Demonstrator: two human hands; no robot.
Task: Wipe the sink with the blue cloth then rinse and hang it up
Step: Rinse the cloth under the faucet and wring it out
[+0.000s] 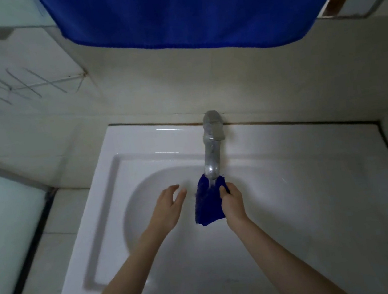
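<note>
A small dark blue cloth (208,204) hangs bunched over the white sink (315,180), right under the spout of the metal tap (213,149). Water runs from the spout onto the cloth's top. My right hand (232,201) is shut on the cloth's right side, thumb pressed against it. To the left of the cloth my left hand (168,207) hovers over the basin with fingers spread and nothing in it, a short gap away from the cloth.
A large blue towel (182,12) hangs on the wall above the sink, from a metal rail (367,13) at the upper right. Tiled walls surround the sink; a glass panel (5,221) stands at the left.
</note>
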